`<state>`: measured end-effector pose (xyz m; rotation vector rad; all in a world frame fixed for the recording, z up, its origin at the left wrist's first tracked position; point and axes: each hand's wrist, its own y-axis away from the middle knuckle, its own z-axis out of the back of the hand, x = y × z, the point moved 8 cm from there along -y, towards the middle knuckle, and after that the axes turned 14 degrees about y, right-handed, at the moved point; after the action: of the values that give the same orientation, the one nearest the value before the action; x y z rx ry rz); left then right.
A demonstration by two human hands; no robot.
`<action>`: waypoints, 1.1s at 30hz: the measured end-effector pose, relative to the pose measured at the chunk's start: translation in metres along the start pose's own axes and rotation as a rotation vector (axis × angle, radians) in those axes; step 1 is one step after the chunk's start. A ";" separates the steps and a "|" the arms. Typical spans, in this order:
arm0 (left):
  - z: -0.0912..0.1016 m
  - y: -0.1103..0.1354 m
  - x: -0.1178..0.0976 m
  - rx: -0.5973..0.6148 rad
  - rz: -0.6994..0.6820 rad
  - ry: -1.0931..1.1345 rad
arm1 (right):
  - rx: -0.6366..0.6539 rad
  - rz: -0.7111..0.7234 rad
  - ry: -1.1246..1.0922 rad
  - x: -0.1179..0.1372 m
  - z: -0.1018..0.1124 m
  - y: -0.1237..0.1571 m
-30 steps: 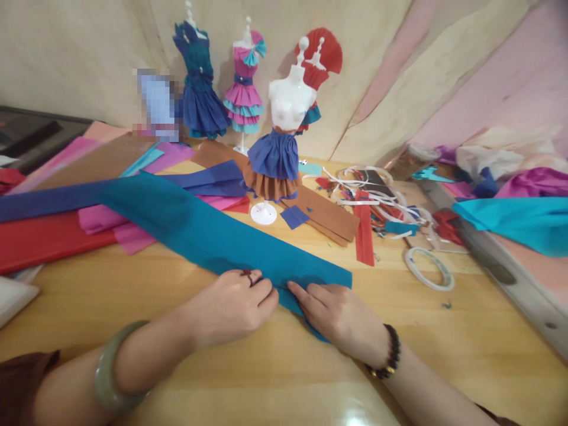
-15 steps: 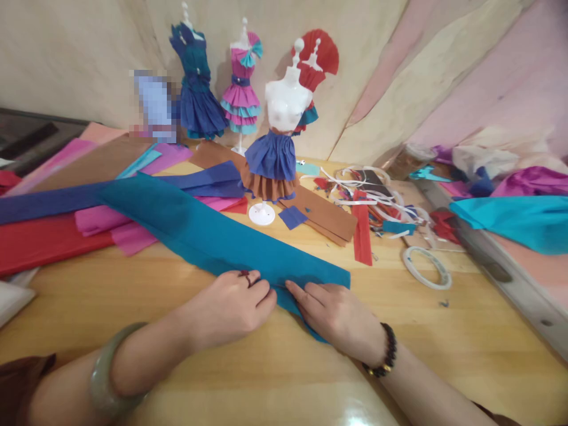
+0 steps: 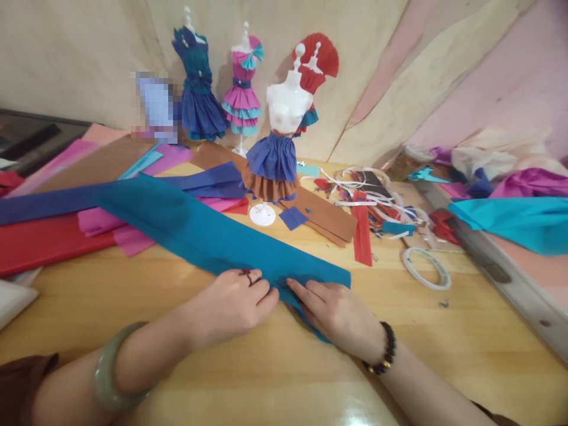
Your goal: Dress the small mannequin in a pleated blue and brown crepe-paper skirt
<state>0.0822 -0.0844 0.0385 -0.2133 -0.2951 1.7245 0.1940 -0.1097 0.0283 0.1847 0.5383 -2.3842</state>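
Note:
A long teal strip of crepe paper [image 3: 190, 219] runs slantwise over the table, its far left end lying on other coloured papers. At its near edge, my left hand [image 3: 242, 302], with a dark ring, is closed in a pinch on the paper. Just to the right, my right hand [image 3: 331, 307] grips the strip near its right end, fingers on top and thumb hidden. A narrow flap of the paper hangs below the right fingers. Behind the strip stands a small white dress form [image 3: 288, 106] wearing a blue and brown ruffled skirt [image 3: 271, 160].
Several dressed mini forms, one in a blue-teal dress [image 3: 199, 89], stand along the wall. Folded papers, including a red sheet [image 3: 44, 248], lie at left. At right are a roll of tape [image 3: 407, 266], a red strip [image 3: 362, 236], white ribbon scraps and a metal rail [image 3: 501, 278].
Both hands keep nearly the same grip on the teal crepe paper. The left fingertips have shifted very slightly right. The dress forms stand as before.

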 end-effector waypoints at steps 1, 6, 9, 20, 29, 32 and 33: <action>0.000 0.000 0.001 0.000 0.006 0.010 | 0.004 -0.006 -0.005 -0.001 0.000 0.000; -0.002 -0.001 0.014 0.019 0.082 0.104 | 0.009 -0.041 -0.048 -0.006 0.001 0.000; -0.004 0.001 0.023 0.016 0.127 0.116 | 0.012 -0.048 -0.079 -0.008 0.000 0.002; -0.001 0.002 0.012 0.038 0.033 0.047 | 0.000 -0.040 -0.093 -0.010 -0.001 0.005; 0.002 0.003 0.008 -0.027 0.010 0.013 | 0.001 -0.032 -0.071 -0.008 0.000 0.003; 0.001 0.003 0.007 -0.019 0.003 0.012 | 0.007 -0.021 -0.067 -0.007 0.000 0.002; 0.001 0.003 0.007 -0.015 0.005 0.012 | 0.009 -0.019 -0.068 -0.006 0.000 0.002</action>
<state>0.0780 -0.0781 0.0385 -0.2352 -0.2990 1.7259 0.1999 -0.1071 0.0290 0.1022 0.5001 -2.4025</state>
